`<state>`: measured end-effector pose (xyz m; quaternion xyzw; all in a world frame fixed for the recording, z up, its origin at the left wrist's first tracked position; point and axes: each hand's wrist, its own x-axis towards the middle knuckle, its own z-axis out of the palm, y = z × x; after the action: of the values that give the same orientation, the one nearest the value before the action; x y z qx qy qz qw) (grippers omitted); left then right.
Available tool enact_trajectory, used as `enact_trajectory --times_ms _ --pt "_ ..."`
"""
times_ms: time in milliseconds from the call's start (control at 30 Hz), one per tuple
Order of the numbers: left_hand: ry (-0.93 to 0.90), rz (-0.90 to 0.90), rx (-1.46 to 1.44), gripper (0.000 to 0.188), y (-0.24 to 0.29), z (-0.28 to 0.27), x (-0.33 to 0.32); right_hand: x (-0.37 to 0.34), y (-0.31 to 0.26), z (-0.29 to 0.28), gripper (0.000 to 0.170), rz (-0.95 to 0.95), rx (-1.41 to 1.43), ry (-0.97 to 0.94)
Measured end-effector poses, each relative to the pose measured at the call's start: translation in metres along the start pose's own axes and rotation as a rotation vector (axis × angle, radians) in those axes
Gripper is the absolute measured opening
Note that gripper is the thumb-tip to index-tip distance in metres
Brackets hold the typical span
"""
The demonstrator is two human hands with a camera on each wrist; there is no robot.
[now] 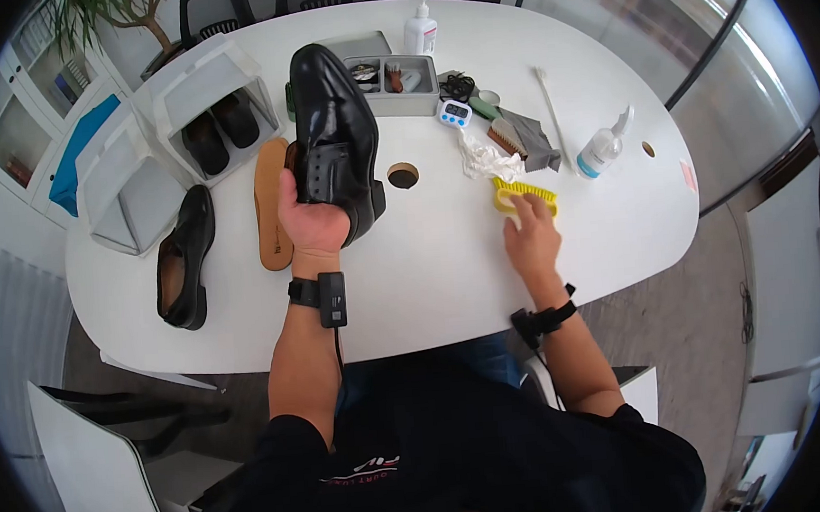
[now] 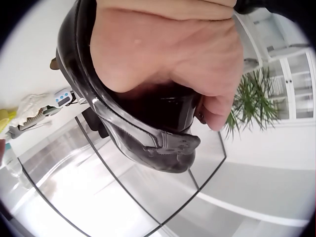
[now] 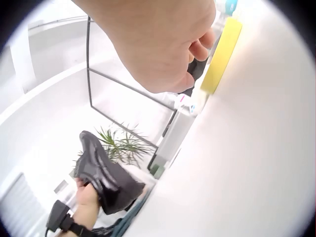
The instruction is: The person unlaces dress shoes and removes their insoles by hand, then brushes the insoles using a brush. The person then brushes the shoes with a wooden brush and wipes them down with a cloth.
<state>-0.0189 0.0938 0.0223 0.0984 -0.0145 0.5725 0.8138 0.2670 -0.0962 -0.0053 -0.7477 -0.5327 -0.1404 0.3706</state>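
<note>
My left hand (image 1: 316, 226) holds up a black leather dress shoe (image 1: 332, 119) by its heel end, toe pointing away. In the left wrist view, part of the hand sits inside the shoe's opening (image 2: 163, 106), and some fingers are hidden there. My right hand (image 1: 533, 245) is over a yellow brush (image 1: 508, 190) on the white table, its loosely bent fingers right at the brush's near side. The right wrist view shows the brush's flat yellow side (image 3: 223, 57) next to the fingertips (image 3: 200, 49). The matching shoe (image 1: 184, 262) rests on the table at left.
A tan insole (image 1: 272, 209) lies beside the raised shoe. Two white boxes (image 1: 131, 204) stand at left, one with dark shoes. Behind are a grey compartment tray (image 1: 399, 100) and pump bottle (image 1: 421, 34). A timer (image 1: 454, 113), white cloth (image 1: 489, 160) and spray bottle (image 1: 601, 152) are at right.
</note>
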Motion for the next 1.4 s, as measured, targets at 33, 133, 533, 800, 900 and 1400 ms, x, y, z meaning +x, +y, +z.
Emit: enact_trajectory --times_ms 33,133,533,800,900,1400 --pt "-0.004 0.0 -0.008 0.057 0.004 -0.013 0.005 0.005 0.009 -0.001 0.025 0.024 -0.149 -0.07" --pt "-0.076 -0.012 -0.088 0.056 0.007 -0.026 0.02 0.016 0.044 0.005 0.026 0.043 -0.316 -0.167" --pt "-0.146 -0.181 -0.21 0.051 0.002 -0.074 0.029 0.125 0.063 0.015 0.023 0.23 -0.29 -0.164" --pt "-0.098 -0.16 -0.187 0.047 -0.001 -0.048 0.025 0.177 0.176 0.058 0.031 0.1 -0.437 -0.438" --pt "-0.116 -0.161 -0.192 0.045 0.0 -0.047 0.025 0.177 0.168 0.047 0.032 0.407 -0.2 -0.195" --pt "-0.073 -0.309 0.092 0.046 -0.041 -0.031 -0.005 0.069 -0.153 0.033 0.03 -0.594 0.141 -0.137"
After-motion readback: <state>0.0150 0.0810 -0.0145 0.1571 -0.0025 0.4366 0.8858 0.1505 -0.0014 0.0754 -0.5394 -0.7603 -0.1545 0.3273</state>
